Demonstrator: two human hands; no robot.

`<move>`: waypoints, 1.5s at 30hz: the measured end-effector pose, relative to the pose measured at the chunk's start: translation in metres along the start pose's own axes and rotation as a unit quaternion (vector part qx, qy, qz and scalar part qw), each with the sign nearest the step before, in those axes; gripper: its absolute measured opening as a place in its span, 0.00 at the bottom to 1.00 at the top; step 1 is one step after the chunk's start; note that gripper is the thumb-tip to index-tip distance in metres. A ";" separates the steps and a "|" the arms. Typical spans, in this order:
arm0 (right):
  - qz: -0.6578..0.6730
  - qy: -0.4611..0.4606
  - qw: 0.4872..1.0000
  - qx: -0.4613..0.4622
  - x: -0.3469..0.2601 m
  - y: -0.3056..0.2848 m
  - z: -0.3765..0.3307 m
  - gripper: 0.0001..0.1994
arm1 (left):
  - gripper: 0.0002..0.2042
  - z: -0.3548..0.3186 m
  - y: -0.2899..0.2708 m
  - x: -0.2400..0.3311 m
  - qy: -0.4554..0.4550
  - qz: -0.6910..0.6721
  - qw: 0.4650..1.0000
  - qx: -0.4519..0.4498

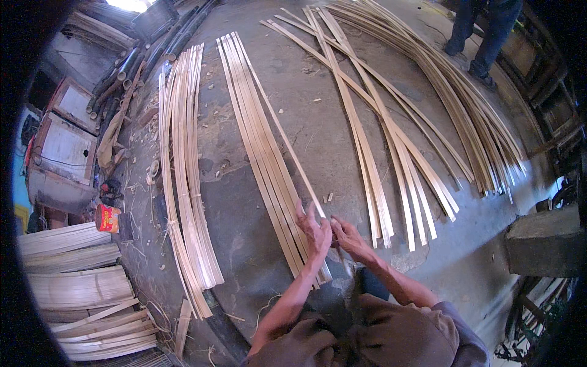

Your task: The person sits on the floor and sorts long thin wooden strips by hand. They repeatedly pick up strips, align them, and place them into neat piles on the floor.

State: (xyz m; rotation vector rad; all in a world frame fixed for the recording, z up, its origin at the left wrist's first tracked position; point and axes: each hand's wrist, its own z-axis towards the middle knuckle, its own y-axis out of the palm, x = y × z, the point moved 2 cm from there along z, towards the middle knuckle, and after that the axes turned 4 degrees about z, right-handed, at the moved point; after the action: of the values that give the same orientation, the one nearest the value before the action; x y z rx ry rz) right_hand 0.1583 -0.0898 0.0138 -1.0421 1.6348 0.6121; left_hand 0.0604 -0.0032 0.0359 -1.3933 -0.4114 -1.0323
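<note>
A single long bamboo strip (286, 144) runs from the far end of the floor back to my hands. My left hand (315, 232) holds it at the near part, with the fingers bent around it. Close beside, my right hand (353, 240) has its fingers curled in on the same strip, and the fingertips are partly hidden. Under and left of my left hand lies a row of flat bamboo strips (260, 147) set side by side. The strip in my hands slants away from that row toward its near end.
To the left lies a tied bundle of strips (185, 153). Crossed strips (367, 98) spread to the right, beside a large curved bundle (452, 92). A person's legs (483, 37) stand at the far right. A red tin (107, 218) stands by stacked slats (79, 287).
</note>
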 end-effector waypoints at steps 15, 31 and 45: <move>-0.376 -0.223 0.860 0.261 -0.082 -0.231 0.037 0.15 | 0.28 -0.018 -0.060 -0.028 0.107 0.148 0.982 -0.041; -0.529 -0.342 0.724 0.282 -0.044 -0.217 0.040 0.16 | 0.30 -0.012 -0.066 -0.063 0.163 0.284 0.934 -0.142; -0.239 -0.027 0.968 -0.065 -0.017 0.060 -0.008 0.18 | 0.27 -0.017 -0.054 -0.081 0.151 0.263 0.943 -0.134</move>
State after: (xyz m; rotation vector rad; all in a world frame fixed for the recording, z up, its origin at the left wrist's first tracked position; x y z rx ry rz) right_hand 0.1031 -0.0614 0.0260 -1.4442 1.2427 0.4200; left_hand -0.0303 0.0174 0.0023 -1.4424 0.3312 -0.8511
